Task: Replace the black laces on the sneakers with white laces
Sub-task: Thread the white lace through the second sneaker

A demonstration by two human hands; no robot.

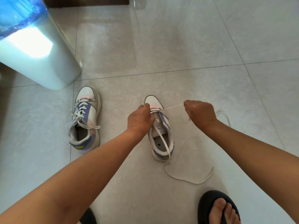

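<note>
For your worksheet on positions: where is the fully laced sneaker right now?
In the head view, the laced sneaker stands on the floor, left of the left hand and just below the white bin.

Both hands (139,118) on white lace (173,107)

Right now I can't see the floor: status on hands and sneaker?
Left hand grips sneaker at the eyelets. Right hand pulls white lace taut. Other sneaker laced, nothing in the way.
</note>
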